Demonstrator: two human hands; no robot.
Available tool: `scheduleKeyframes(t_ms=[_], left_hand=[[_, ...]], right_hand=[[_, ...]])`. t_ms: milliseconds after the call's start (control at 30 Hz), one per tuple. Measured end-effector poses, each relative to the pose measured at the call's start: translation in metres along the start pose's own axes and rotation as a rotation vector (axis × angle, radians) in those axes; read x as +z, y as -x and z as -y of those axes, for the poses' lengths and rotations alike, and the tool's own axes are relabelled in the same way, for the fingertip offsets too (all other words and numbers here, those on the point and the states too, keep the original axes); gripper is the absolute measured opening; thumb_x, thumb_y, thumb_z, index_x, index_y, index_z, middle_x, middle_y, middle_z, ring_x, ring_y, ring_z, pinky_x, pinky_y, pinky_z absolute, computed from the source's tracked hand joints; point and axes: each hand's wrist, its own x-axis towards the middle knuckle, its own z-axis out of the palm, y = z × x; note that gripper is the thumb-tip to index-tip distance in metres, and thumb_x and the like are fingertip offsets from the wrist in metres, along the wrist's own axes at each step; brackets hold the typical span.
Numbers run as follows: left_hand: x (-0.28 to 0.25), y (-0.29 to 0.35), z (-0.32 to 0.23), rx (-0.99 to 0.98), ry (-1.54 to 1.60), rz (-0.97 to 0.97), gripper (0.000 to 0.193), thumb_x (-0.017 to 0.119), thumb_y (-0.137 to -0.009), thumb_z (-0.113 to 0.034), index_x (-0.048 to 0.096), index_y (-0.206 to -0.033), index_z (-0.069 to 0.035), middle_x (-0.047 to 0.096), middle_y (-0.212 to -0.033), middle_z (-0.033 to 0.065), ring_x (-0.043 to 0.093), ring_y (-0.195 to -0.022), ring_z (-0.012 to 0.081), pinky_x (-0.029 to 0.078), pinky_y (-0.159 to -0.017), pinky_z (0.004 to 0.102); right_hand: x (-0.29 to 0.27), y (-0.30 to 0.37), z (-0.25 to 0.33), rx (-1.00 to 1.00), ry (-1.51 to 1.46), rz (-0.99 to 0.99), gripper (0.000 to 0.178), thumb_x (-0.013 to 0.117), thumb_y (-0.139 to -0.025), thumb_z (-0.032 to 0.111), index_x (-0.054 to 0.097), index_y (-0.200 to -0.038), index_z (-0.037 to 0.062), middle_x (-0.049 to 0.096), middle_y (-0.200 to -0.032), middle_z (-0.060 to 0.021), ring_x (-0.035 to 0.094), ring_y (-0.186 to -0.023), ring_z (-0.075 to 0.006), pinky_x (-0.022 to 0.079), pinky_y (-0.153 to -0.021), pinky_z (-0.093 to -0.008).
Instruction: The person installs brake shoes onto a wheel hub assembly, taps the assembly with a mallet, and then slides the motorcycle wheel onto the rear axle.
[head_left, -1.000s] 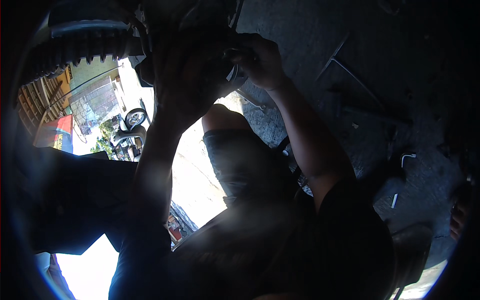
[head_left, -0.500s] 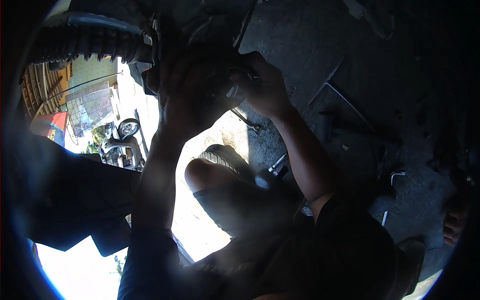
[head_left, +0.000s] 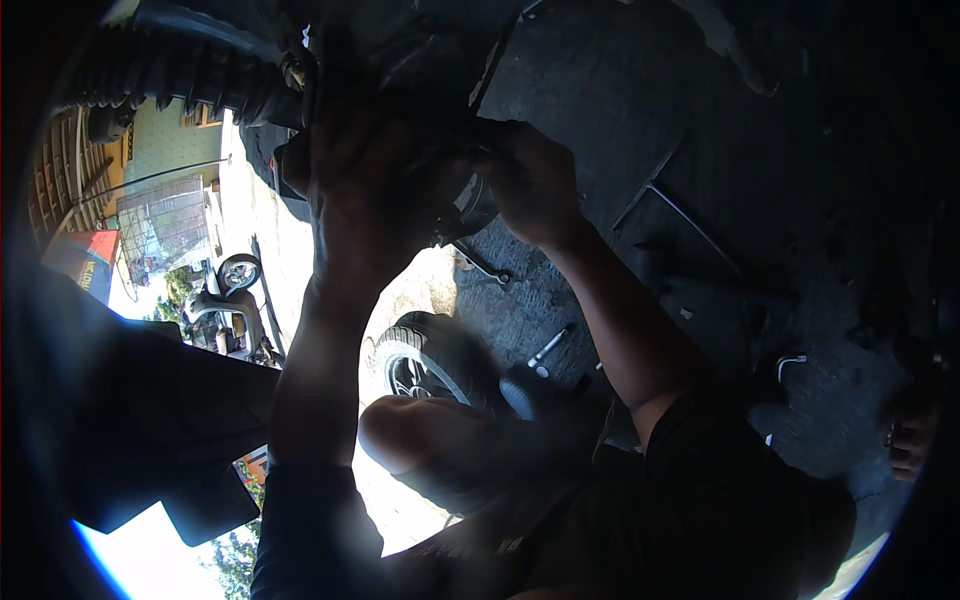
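Note:
Both my hands are raised close together on a dark, shadowed mechanical part with a curved, shiny metal edge [head_left: 468, 196]. My left hand [head_left: 365, 195] is closed against its left side, the fingertips lost in shadow. My right hand [head_left: 535, 185] is closed round its right edge, fingers bent inward. The part's exact kind is too dark to make out. Just left of my left hand is the end of a coil-spring shock absorber [head_left: 180, 85]. Below my hands a combination wrench [head_left: 484, 263] lies on the ground.
A tyred wheel [head_left: 410, 345] lies beyond my bent knee [head_left: 395, 435]. On the dark ground are a T-handle wrench [head_left: 690, 220], a chrome socket tool [head_left: 550, 347] and an L-shaped key [head_left: 788, 361]. A motorcycle [head_left: 235, 318] stands in the sunlit area at left.
My view has shifted, and more of the wheel near my knee shows. Both hands remain on the dark part, whose curved metal edge now shows more beside my right hand.

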Motion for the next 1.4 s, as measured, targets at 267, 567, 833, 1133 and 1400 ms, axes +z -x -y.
scheduleKeyframes(t_ms=[267,567,833,1133,1400], left_hand=[[0.007,-0.006,0.017,0.199,-0.142,-0.039,0.015,0.077,-0.071,-0.015,0.073,-0.085,-0.019,0.067,-0.096,-0.0028,0.057,-0.100,0.0225,0.045,-0.089,0.0381],[-0.002,-0.007,-0.001,0.155,-0.160,-0.001,0.019,0.075,-0.068,-0.011,0.072,-0.085,-0.019,0.067,-0.095,-0.0021,0.058,-0.100,0.0224,0.044,-0.091,0.0392],[-0.001,-0.011,0.004,0.202,-0.072,0.031,0.014,0.072,-0.071,-0.014,0.071,-0.085,-0.018,0.067,-0.094,-0.0022,0.060,-0.094,0.0206,0.042,-0.093,0.0405],[0.003,0.000,0.008,0.161,-0.090,0.026,0.014,0.073,-0.071,-0.019,0.071,-0.085,-0.017,0.067,-0.095,-0.0015,0.061,-0.094,0.0214,0.042,-0.093,0.0416],[-0.006,-0.007,-0.001,0.164,-0.123,-0.016,0.021,0.070,-0.077,-0.025,0.072,-0.095,-0.014,0.065,-0.107,0.0053,0.060,-0.099,0.0290,0.043,-0.092,0.0445]], right_hand=[[0.004,0.006,-0.007,-0.071,0.009,-0.063,0.017,0.059,-0.088,0.001,0.067,-0.103,-0.0021,0.066,-0.083,-0.0079,0.062,-0.068,-0.0116,0.049,-0.060,-0.0246],[0.018,0.010,-0.016,0.046,-0.048,-0.122,0.021,0.068,-0.078,0.002,0.072,-0.095,0.0119,0.065,-0.077,-0.0034,0.062,-0.064,-0.0157,0.052,-0.054,-0.0271],[0.018,0.007,-0.011,-0.107,0.141,-0.237,0.020,0.065,-0.081,0.002,0.072,-0.095,0.0135,0.066,-0.078,-0.0007,0.064,-0.067,-0.0163,0.054,-0.057,-0.0269],[0.015,0.010,-0.009,-0.089,0.305,-0.173,0.023,0.072,-0.074,0.012,0.071,-0.097,0.0149,0.067,-0.084,0.0002,0.064,-0.071,-0.0163,0.055,-0.061,-0.0264],[-0.001,0.013,-0.001,-0.084,0.559,-0.080,0.015,0.072,-0.073,0.005,0.070,-0.087,0.0078,0.066,-0.077,-0.0064,0.060,-0.059,-0.0174,0.049,-0.052,-0.0285]])
